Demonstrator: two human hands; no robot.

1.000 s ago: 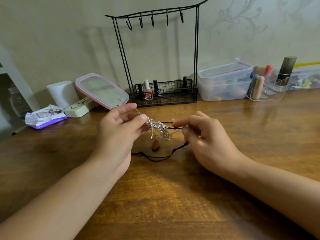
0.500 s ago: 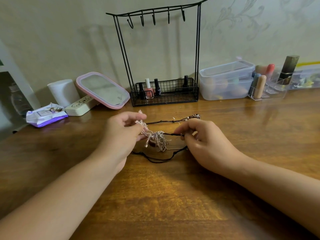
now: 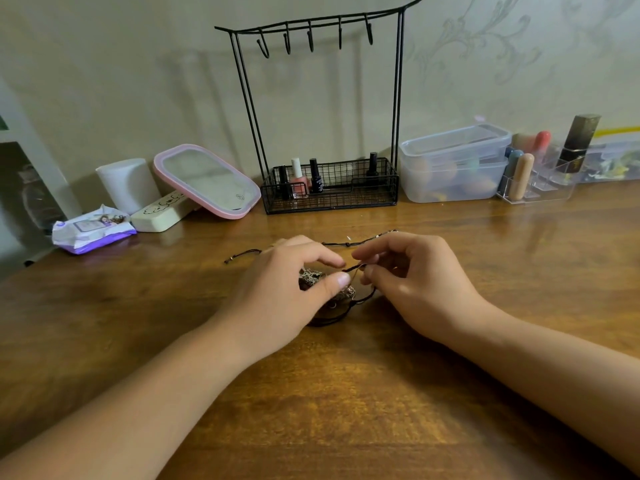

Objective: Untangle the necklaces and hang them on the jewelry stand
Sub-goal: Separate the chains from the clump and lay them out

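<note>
A tangled clump of silver chain necklaces was held down on the brown wooden counter by the left hand, its thumb and fingers curled over the clump. A thin black cord necklace, running out of the clump across the counter, was pinched between thumb and forefinger of the right hand. The tall black wire jewelry stand with five bare hooks was seen behind, against the wall, nail polish bottles standing in its basket.
</note>
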